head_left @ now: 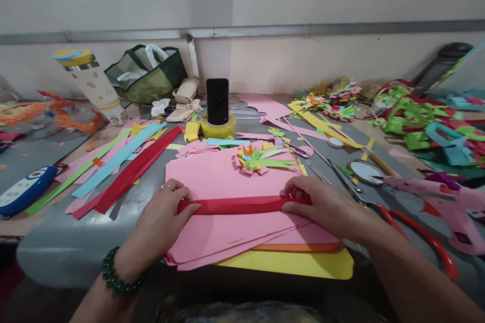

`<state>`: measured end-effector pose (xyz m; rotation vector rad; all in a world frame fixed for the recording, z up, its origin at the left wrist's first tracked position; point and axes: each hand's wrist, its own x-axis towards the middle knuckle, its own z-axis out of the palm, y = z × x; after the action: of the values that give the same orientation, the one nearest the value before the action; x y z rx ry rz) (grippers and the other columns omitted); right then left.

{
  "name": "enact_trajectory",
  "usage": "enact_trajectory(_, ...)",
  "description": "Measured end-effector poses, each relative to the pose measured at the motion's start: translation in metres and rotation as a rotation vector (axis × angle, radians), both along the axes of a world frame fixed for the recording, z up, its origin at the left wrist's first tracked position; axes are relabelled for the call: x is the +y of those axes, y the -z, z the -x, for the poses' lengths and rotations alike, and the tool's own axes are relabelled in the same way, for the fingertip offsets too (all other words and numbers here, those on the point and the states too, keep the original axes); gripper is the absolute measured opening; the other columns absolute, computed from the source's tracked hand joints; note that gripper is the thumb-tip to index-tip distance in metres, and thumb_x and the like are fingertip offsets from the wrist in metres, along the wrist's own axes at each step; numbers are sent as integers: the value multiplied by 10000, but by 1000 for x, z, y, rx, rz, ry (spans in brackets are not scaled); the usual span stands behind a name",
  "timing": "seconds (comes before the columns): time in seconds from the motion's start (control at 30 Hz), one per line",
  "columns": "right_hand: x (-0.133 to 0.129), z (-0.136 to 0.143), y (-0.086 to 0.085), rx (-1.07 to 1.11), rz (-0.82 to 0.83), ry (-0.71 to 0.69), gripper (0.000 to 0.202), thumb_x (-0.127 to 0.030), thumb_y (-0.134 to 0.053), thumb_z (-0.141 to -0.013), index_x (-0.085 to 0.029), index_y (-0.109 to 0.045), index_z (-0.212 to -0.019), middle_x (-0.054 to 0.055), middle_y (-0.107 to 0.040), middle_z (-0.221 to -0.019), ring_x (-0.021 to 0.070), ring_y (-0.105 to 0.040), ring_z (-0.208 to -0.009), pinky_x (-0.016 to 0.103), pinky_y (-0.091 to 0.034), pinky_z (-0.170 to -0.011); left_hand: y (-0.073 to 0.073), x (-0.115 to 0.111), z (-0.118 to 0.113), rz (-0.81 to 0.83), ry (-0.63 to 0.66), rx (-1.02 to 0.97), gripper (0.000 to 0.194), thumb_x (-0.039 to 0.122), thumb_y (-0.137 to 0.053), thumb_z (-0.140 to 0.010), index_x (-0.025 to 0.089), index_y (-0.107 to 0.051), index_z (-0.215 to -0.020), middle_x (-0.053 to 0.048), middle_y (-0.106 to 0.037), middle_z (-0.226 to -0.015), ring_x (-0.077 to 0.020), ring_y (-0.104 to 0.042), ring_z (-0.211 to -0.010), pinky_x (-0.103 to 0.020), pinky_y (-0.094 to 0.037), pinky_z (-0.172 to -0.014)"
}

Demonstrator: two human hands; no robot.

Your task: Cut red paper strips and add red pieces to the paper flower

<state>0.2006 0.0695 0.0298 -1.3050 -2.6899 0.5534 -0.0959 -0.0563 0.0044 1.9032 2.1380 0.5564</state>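
A long red paper strip (240,205) stretches level between my two hands, just over a stack of pink paper sheets (227,234). My left hand (166,214) pinches its left end between thumb and fingers. At the other end, my right hand (314,202) grips the strip with curled fingers and thumb. Beyond the strip, a paper flower (252,159) in pink, green, yellow and orange lies on the stack's far part. Yellow sheets (303,265) and an orange one poke out beneath the pink ones.
Red strips (140,169) and a blue strip (117,161) lie left. Red-handled scissors (394,219), a pink glue gun (443,202) and a round lid-like disc (366,171) are at right. A phone (217,102) stands on a tape roll (217,127); a tumbler (93,86) stands back left.
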Motion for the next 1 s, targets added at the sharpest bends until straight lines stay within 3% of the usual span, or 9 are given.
enact_trajectory(0.1, -1, -2, 0, 2, -38, -51, 231, -442, -605, -809, -212, -611, -786, 49, -623, -859, 197, -575, -787, 304, -442, -659, -2, -2, 2, 38, 1, -23, 174, 314, -506, -867, 198, -594, -771, -43, -547, -914, -208, -550, -836, -331, -428, -719)
enact_trajectory(0.3, -1, 1, -4, -55, 65, 30, 251, -432, -604, -795, -237, -602, -954, 13, -622, -795, 171, -567, -679, 276, -415, -564, -16, -1, -2, 97, 46, 147, 161, 259, -480, -872, 192, -619, -824, -58, -575, -881, -223, -556, -790, -334, -395, -683)
enact_trajectory(0.4, -2, 2, -6, -34, 35, -30, 185, -396, -620, -782, -222, -619, -844, 26, -626, -819, 178, -569, -728, 285, -420, -613, -21, 0, -3, 112, 73, 212, 177, 238, -470, -867, 201, -627, -796, -54, -596, -860, -213, -558, -753, -327, -375, -662)
enact_trajectory(0.5, -3, 0, -6, -15, -3, -41, 164, -362, -650, -753, -208, -594, -765, 30, -623, -828, 176, -561, -736, 282, -415, -623, -20, -2, 2, 111, 69, 170, 200, 248, -476, -857, 207, -630, -737, -43, -612, -845, -196, -567, -736, -314, -371, -652)
enact_trajectory(0.6, -3, -4, -4, -10, 64, -30, 186, -369, -658, -746, -222, -609, -849, 8, -619, -778, 162, -554, -677, 266, -411, -576, -18, -5, 8, 91, 52, 105, 191, 265, -498, -836, 215, -642, -722, -30, -629, -858, -189, -579, -732, -309, -377, -640)
enact_trajectory(0.73, -3, -6, -3, 66, -4, -142, 147, -352, -668, -748, -215, -615, -758, 31, -625, -853, 189, -574, -815, 292, -442, -700, -20, -10, 12, 103, 56, 173, 210, 235, -489, -833, 225, -672, -731, -34, -658, -877, -203, -595, -739, -331, -393, -659)
enact_trajectory(0.83, -8, -2, -7, 67, 14, -127, 59, -264, -622, -770, -218, -614, -734, 10, -642, -781, 162, -578, -727, 269, -432, -639, -26, -13, -1, 52, 12, 324, 178, 237, -573, -794, 210, -694, -923, -90, -661, -1050, -281, -596, -948, -430, -402, -842)
enact_trajectory(0.93, -22, 6, -13, 73, 12, -115, 71, -226, -582, -790, -234, -640, -750, -14, -656, -703, 140, -570, -633, 253, -406, -571, -33, -10, -32, -80, 53, 355, 642, 351, -723, -713, 171, -518, -1293, -158, -560, -1288, -346, -448, -1227, -543, -259, -1035)
enact_trajectory(1.0, -33, 11, -17, 140, -35, -165, 80, -224, -584, -800, -237, -654, -763, -15, -676, -727, 140, -587, -656, 254, -416, -595, -38, -5, -55, -114, 200, 277, 705, 406, -725, -728, 182, -460, -1342, -137, -572, -1286, -307, -457, -1232, -526, -231, -1073)
